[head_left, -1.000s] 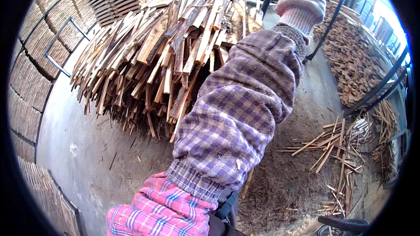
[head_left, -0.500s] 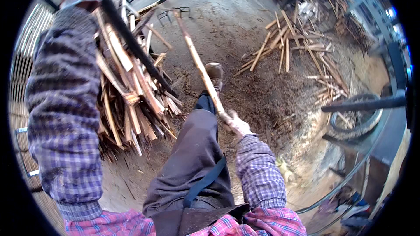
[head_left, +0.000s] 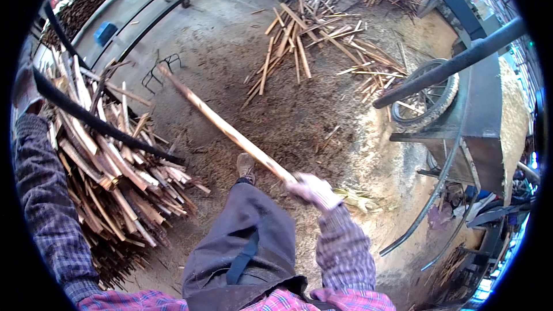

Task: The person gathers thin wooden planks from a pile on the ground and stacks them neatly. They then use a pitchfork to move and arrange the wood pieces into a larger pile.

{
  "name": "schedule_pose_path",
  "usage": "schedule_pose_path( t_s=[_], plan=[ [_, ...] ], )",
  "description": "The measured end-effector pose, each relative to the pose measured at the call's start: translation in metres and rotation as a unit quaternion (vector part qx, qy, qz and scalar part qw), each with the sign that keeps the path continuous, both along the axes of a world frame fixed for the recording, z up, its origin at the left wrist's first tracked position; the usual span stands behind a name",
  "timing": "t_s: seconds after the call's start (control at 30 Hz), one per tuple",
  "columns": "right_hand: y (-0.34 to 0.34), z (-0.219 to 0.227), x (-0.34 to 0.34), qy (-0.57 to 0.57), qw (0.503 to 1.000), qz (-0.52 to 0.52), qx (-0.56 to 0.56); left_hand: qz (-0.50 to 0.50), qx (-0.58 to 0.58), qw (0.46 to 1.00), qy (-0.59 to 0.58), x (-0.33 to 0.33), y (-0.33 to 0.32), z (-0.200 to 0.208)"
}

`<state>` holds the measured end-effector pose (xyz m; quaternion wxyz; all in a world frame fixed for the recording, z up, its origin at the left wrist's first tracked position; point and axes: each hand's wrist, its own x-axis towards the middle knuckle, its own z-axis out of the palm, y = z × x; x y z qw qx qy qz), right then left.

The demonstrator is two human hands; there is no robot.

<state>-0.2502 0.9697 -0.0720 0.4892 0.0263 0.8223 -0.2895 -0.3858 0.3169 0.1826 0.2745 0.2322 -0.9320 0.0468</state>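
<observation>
The person's right hand (head_left: 311, 189), pale-gloved, is closed round the lower end of a long, pale-brown wooden pole (head_left: 224, 128); that end is hidden. Dark wire-pronged metal head (head_left: 161, 73) at the pole's far end, join unclear. Left hand (head_left: 26, 89), left of the pole, is cut by the rim beside a black metal bar (head_left: 86, 114); can't tell if it grips. Right of the pole, a spoked black-tyred wheel (head_left: 442, 108), partly covered.
</observation>
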Motion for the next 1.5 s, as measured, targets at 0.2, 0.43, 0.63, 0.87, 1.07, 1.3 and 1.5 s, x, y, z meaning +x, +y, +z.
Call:
schedule_pose_path(
  t_s=[0.2,0.43,0.63,0.87,1.07,1.3,1.5],
  plan=[
    [0.166,0.091,0.107,-0.036,0.929,-0.368,-0.032,-0.019,-0.026,0.999,0.031,-0.037,0.055,-0.055],
    [0.225,0.152,0.014,0.192,0.786,-0.587,-0.033,-0.232,0.067,0.97,-0.012,0.023,0.321,-0.219],
    [0.241,0.215,-0.127,0.229,0.845,-0.477,-0.078,-0.572,0.213,0.737,-0.288,-0.091,0.54,-0.258],
    [0.292,0.191,-0.219,0.098,0.976,-0.031,0.193,-0.477,0.157,0.498,-0.707,-0.18,0.617,-0.285],
    [0.41,0.137,-0.274,-0.011,0.987,-0.112,0.115,-0.428,0.091,0.423,-0.794,-0.244,0.721,-0.296],
    [0.56,0.133,-0.264,-0.059,0.897,-0.411,0.152,-0.487,0.042,0.273,-0.829,-0.299,0.884,-0.291],
    [0.585,0.097,-0.159,-0.017,0.763,-0.607,0.221,-0.612,0.358,-0.04,-0.704,-0.292,0.927,-0.44]
  ],
)
